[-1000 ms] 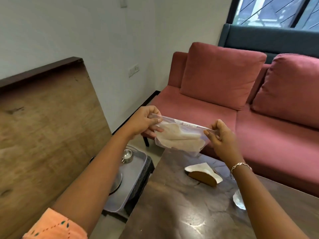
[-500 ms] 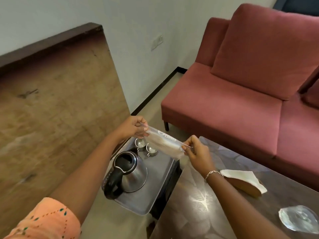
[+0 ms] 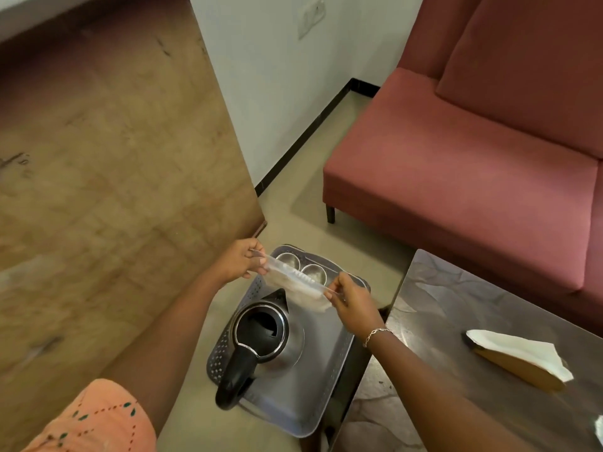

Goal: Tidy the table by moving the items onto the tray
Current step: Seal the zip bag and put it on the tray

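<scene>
The bag [image 3: 298, 285] is now held lower than half a second ago, off the bench [image 3: 440, 321] and above the far half of the tray [image 3: 313, 393]. The tray's near-left part is filled by the kettle [image 3: 261, 331]; bare tray is left beside it, nearer the right hand [image 3: 354, 305]. The bag's long axis is stretched across, one end pinched by that hand, the other by the left hand [image 3: 239, 264]. Two cups [image 3: 288, 261] are partly hidden behind it, and its contents cannot be made out.

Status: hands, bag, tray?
Copy: left hand, right hand each pinch one end of clear bag. Bag above tray, not down. Below: kettle, two cups on tray.
</scene>
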The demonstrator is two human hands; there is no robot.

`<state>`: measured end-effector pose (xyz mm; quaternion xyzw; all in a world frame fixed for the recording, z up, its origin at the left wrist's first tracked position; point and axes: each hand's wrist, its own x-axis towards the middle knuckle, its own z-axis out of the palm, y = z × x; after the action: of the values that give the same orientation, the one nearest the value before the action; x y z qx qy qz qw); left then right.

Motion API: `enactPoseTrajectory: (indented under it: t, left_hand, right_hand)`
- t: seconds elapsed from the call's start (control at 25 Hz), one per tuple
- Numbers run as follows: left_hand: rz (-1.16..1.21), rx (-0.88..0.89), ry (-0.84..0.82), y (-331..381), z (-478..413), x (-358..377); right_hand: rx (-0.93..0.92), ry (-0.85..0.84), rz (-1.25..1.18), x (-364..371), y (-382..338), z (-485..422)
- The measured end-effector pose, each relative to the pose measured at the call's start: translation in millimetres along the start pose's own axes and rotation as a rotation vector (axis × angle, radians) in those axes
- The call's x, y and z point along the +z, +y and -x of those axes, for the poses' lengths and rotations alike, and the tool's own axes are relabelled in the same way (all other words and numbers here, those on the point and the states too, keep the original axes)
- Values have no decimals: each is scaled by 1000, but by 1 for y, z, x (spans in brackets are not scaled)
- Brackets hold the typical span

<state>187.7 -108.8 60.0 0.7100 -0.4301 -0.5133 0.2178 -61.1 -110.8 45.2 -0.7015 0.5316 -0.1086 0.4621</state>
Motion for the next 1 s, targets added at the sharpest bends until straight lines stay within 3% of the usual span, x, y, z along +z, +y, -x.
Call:
enactPoseTrajectory:
  t: [0.64, 0.84, 1.0]
  left_hand:
    - [-104, -181, 8, -69, -37, 12]
    - [-132, -190, 33, -72, -34, 18]
    - [-320, -130, 200, -67, -25, 20]
  right_hand:
    - [130, -151, 43, 60, 37, -42]
    - [70, -207, 89, 61, 44, -41]
    - [8, -172, 188, 49, 42, -26]
